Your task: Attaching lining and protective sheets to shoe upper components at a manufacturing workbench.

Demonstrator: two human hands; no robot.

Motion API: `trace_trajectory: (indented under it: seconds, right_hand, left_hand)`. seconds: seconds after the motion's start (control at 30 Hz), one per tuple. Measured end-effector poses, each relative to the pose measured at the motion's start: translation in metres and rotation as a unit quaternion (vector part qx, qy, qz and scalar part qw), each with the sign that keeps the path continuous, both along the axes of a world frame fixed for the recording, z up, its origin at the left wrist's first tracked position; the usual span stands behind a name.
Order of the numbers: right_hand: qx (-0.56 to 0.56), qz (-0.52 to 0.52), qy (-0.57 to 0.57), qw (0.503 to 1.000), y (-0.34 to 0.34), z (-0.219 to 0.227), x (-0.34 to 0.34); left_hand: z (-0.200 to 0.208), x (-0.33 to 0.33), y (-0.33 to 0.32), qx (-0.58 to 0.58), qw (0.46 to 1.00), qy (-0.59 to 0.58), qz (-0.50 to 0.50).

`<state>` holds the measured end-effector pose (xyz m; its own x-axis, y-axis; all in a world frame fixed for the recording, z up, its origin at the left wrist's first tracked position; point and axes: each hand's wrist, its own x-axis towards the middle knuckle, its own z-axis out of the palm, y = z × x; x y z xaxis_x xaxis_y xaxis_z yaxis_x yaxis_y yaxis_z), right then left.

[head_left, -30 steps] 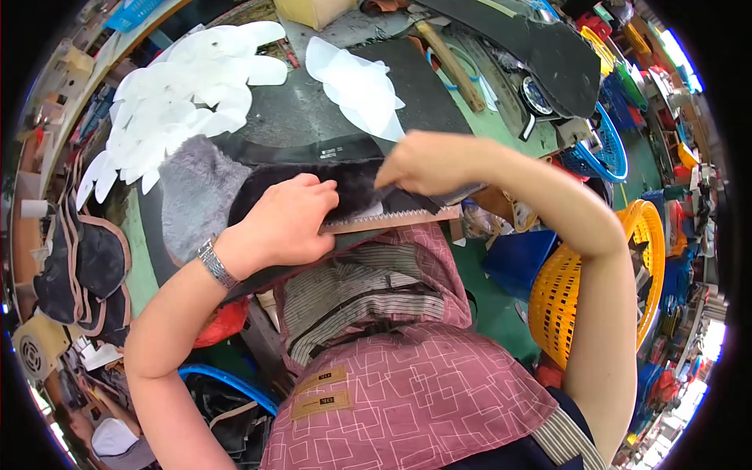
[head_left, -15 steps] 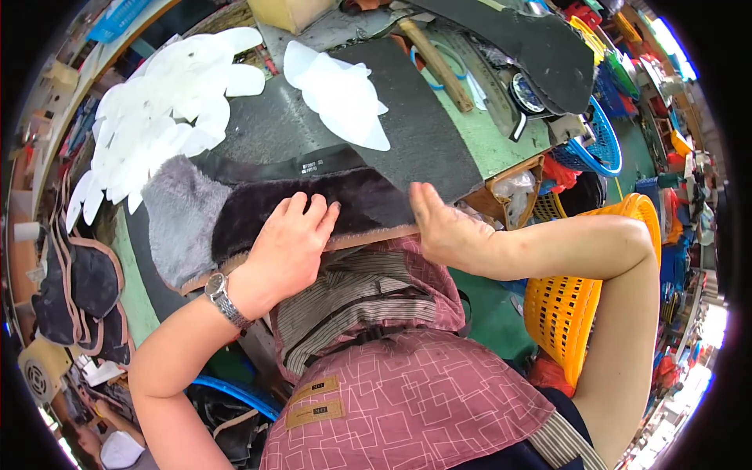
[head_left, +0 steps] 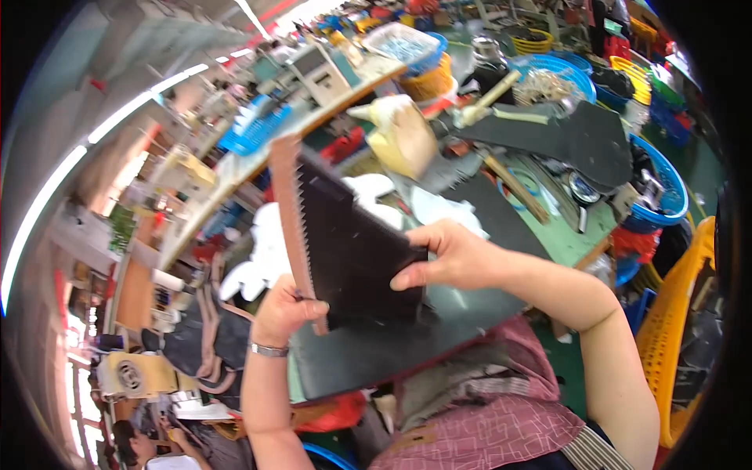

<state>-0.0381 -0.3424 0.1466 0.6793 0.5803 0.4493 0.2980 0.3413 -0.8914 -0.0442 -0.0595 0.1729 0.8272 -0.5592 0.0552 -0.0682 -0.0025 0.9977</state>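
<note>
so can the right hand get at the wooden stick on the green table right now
Probably yes: the wooden stick lies mostly uncovered beyond the right hand, with nothing tall seen between. But that hand is holding the dark piece, so it would likely need to let go first.

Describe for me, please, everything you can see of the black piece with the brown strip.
The black piece is a flat-looking, fairly smooth panel, perhaps leather or fabric. A brown strip with a saw-toothed inner edge runs along its left side. It is raised and tilted over the dark mat, its far face hidden. The left grip pinches the strip's lower end; the right grip holds the piece's right side. Blur hides finer detail.
</note>
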Motion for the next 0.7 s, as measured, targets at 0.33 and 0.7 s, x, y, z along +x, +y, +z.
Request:
trace_trajectory:
  seconds: [0.33, 0.7]
  right_hand:
    - [-0.091, -0.174, -0.122, 0.973, 0.03, 0.059, 0.011]
    - [-0.123, -0.074, 0.015, 0.989, 0.023, 0.05, 0.016]
  left_hand:
    - [0.013, -0.014, -0.004, -0.117, 0.988, -0.008, 0.1]
    - [0.028, 0.007, -0.057, -0.301, 0.927, -0.12, 0.191]
